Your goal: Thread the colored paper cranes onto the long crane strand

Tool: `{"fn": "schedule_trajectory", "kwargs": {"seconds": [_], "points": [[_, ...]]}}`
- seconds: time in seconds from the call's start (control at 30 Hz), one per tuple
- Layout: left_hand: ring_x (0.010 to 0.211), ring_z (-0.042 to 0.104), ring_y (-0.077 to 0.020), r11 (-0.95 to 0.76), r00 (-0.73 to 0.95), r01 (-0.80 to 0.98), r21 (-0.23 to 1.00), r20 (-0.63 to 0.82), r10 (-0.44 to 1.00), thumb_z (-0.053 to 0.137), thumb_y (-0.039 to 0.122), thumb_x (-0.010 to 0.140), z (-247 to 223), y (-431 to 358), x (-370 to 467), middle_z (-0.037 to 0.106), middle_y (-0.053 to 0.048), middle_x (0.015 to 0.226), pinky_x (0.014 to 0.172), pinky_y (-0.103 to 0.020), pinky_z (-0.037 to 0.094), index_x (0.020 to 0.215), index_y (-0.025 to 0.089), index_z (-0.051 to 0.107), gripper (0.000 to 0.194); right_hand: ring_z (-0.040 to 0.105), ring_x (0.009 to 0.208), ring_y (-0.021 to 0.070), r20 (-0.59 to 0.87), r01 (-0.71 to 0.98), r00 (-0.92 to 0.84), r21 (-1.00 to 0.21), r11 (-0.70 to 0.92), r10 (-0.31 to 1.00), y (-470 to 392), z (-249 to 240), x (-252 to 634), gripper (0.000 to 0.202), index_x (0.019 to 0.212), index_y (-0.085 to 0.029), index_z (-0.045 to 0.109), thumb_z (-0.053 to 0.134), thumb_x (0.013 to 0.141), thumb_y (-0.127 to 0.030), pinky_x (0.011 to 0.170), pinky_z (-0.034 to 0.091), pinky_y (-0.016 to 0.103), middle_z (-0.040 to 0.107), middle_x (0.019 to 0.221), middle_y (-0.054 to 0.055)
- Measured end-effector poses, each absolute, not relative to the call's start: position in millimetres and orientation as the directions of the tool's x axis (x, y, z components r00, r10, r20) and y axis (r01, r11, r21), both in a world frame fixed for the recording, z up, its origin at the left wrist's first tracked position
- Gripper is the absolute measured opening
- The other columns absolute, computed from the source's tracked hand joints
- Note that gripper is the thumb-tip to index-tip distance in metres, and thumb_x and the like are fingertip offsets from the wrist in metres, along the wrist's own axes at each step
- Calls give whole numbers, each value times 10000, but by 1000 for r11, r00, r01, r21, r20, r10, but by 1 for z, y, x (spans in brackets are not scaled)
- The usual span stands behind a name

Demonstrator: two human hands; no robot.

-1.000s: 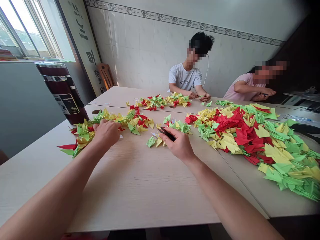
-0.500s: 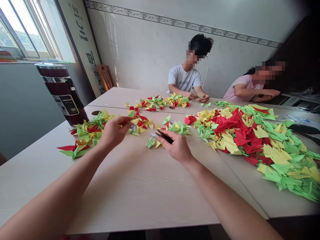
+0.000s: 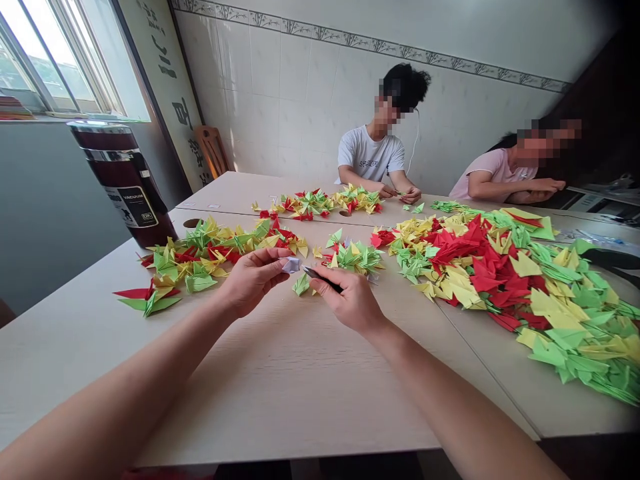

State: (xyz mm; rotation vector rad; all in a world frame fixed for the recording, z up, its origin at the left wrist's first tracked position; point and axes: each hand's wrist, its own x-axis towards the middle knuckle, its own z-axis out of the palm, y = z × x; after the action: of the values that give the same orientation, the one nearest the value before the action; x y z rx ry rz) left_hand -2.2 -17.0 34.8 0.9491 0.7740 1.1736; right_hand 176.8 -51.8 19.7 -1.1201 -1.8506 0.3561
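Note:
My left hand point(image 3: 256, 279) pinches a small pale lilac folded paper point(image 3: 291, 265) between thumb and fingers, near the middle of the table. Just right of it, my right hand point(image 3: 350, 293) is closed on a dark pointed tool point(image 3: 323, 279), perhaps tweezers, its tip beside the lilac paper. A green folded paper piece point(image 3: 301, 285) lies on the table below the tip. Behind my left hand spreads a pile of red, green and yellow folded papers point(image 3: 200, 250). A smaller mixed pile point(image 3: 354, 257) sits behind my right hand.
A large heap of folded papers point(image 3: 480, 267) covers the table's right side. At the left stands a dark red vacuum flask point(image 3: 125, 183). Across the table point(image 3: 280, 387) sit two people, one in a white shirt point(image 3: 371, 157), one in pink point(image 3: 495, 173); another paper row point(image 3: 315, 203) lies there.
My left hand has moved right and toward me, from the paper pile to beside the tool tip, and the lilac paper now shows in its fingers. My right hand has barely shifted.

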Motion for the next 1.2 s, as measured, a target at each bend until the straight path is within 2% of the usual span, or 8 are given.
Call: {"fn": "schedule_trajectory", "kwargs": {"seconds": [0.4, 0.9, 1.2], "points": [[681, 588, -111, 134, 248, -398, 908, -34, 968, 803, 196, 506, 34, -19, 0, 659, -15, 729, 704, -264, 484, 741, 153, 686, 266, 642, 706, 165, 567, 560, -175, -615, 555, 805, -53, 21, 176, 213, 975, -224, 707, 574, 811, -251, 663, 508, 276, 713, 803, 25], [679, 590, -117, 149, 276, -385, 911, -40, 960, 788, 179, 528, 31, -18, -1, 660, -21, 730, 715, -280, 487, 741, 153, 688, 237, 612, 673, 156, 574, 587, -198, -580, 565, 795, -54, 21, 176, 208, 972, -234, 707, 570, 817, -252, 635, 492, 269, 699, 762, 14], [690, 585, -121, 111, 244, -335, 936, -27, 969, 766, 211, 546, 31, -18, 0, 650, -24, 752, 712, -285, 481, 759, 152, 670, 241, 639, 748, 172, 562, 584, -198, -590, 557, 803, -52, 21, 177, 200, 947, -212, 709, 555, 825, -252, 691, 499, 280, 711, 815, 29]]}}
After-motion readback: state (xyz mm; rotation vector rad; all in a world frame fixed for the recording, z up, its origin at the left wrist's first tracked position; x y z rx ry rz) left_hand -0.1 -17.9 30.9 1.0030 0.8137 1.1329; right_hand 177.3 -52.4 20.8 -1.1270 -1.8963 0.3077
